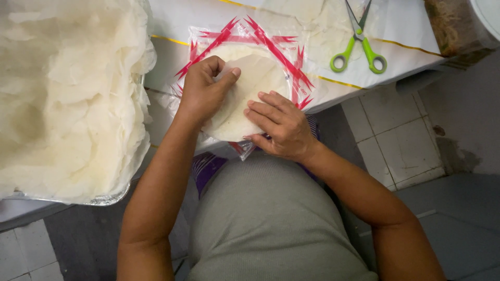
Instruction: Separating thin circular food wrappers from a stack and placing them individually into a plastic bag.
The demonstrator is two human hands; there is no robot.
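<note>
**Item 1. Stack of round wrapper sheets** (245, 99): thin, pale, circular, lying on an opened clear plastic packet with red printed pattern (281, 44), at the near edge of the tabletop (172, 15), directly in front of the person. The stack partly overhangs the packet's near side.

**Item 2. Left hand** (204, 91): grip narrow, thumb and fingertips pinched on the upper left rim of the top sheet, whose edge is lifted a little from the stack.

**Item 3. Right hand** (278, 125): fingers flat and spread, pressing down on the lower right part of the stack; nothing is enclosed in this grip.

**Item 4. Foil tray** (112, 198): to the left, heaped high with loose separated wrapper sheets (67, 99), crumpled and overlapping, spilling past the rim.

**Item 5. Scissors, green handles** (359, 44): lying on the tabletop beyond the packet, blades slightly parted, well apart from both hands.

**Item 6. Further pale sheets** (317, 21): flat on the white covering behind the packet.

**Status, judged:** separating sheets looks well advanced, given the full tray. The top sheet is only begun, its edge raised but not yet free. A visible stack remains on the packet; its count cannot be told.
</note>
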